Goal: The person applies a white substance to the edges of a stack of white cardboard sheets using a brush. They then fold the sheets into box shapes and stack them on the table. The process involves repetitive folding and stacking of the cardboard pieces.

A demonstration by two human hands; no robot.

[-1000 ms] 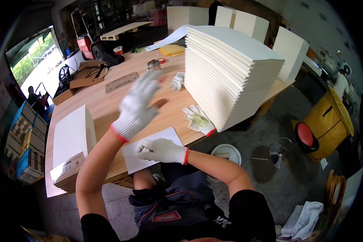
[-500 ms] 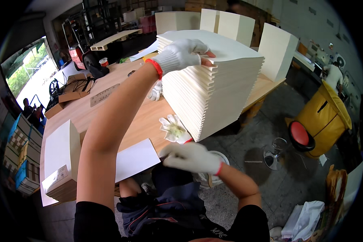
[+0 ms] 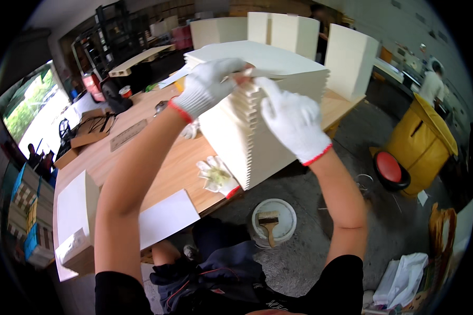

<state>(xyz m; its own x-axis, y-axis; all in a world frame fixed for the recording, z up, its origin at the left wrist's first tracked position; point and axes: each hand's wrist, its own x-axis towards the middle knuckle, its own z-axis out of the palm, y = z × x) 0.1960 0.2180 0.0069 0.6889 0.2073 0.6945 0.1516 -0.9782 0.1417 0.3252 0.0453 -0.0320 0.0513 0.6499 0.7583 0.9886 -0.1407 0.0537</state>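
Note:
A tall stack of white folded sheets stands on the wooden table, its layered edges jagged at the near corner. My left hand, in a white knit glove with bare fingertips, is closed on the sheets at the top of that corner. Close beside it, my right hand, also gloved, has its index finger at the same corner, the fingers bent in against the sheets. Motion blurs both sets of fingertips, and the exact sheets between them are hard to make out.
A spare glove and a flat white sheet lie on the table. A smaller white stack stands at left. On the floor is a white bucket with a brush across it. A red-topped stool stands right.
My right hand has risen from beside the flat sheet to the stack's near corner, uncovering the bucket and brush. My left hand has stayed at the corner, and the view has shifted slightly.

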